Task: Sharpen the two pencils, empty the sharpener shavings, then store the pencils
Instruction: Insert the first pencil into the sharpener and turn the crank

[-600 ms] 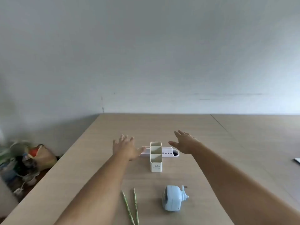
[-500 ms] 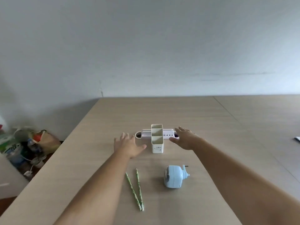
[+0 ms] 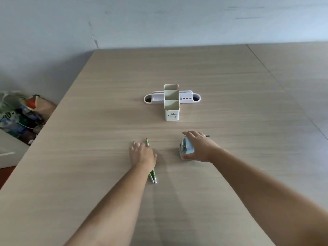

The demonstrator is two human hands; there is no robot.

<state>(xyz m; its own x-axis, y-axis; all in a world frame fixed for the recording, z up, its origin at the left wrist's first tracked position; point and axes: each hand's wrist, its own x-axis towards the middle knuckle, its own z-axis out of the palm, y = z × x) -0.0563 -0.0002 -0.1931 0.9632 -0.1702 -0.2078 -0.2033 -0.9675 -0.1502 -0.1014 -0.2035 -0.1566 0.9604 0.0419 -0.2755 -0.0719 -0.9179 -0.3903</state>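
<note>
Resting on the pencils, left grip: the left hand (image 3: 142, 155) lies palm-down over the two green pencils (image 3: 153, 175), fingers curled loosely; whether they pinch a pencil I cannot tell.
Right grip: the right hand (image 3: 200, 147) cups the pale blue sharpener (image 3: 185, 149) from above and the right, fingers over its top and thumb at its near edge, wrapped around it.
Pencils: side by side on the tabletop (image 3: 230, 96), tips pointing away from the person and showing past the left fingers, eraser ends sticking out toward the person beside the wrist.
Sharpener: standing on the tabletop, just right of the pencils, a dark crank end showing past the right hand's far side.
Pencil holder (image 3: 171, 103): white, with three upright square compartments in a row and low side wings with holes; it stands farther back, well apart from both hands.
Beyond the tabletop: a heap of coloured bags (image 3: 21, 116) on the floor at the left, against a pale wall (image 3: 159, 20).
</note>
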